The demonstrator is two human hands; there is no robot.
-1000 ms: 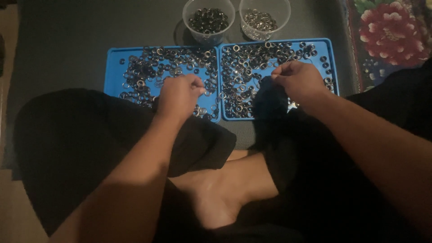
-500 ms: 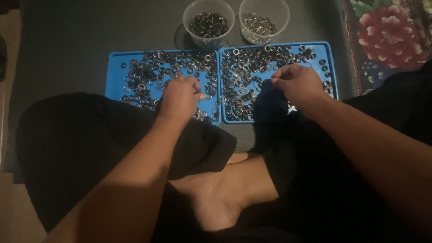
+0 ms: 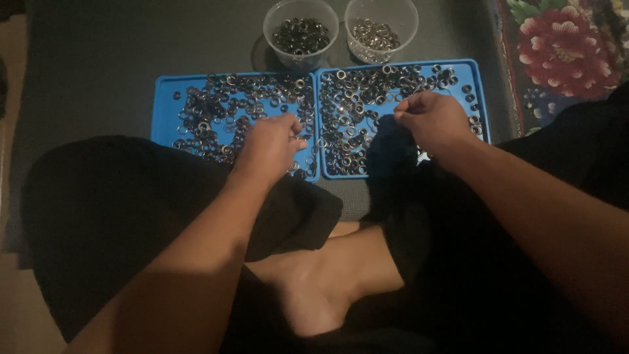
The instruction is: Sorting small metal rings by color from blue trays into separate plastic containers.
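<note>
Centrally, two shallow blue trays lie edge to edge on a dark mat spread over the floor, in front of a person seated cross-legged. Left tray: scattered small metal rings, mostly dark, some silvery. Right tray: a denser scatter of similar rings.

Left hand: knuckles up over the near right corner of the left tray, fingers curled in and thumb meeting the fingertips in a narrow pinch; a small ring appears to sit at the tips, though the view is too dim to confirm it.

Right hand: over the near middle of the right tray, fingers likewise drawn together in a tight pinch at the level of the rings; whether a ring is gripped cannot be told.

Beyond the trays stand two clear plastic cups, just beside each other. Left cup: dark rings. Right cup: lighter, silvery rings.

Far right: a floral rug in red and green borders the mat. Foreground: black-clad knees and one bare foot.
</note>
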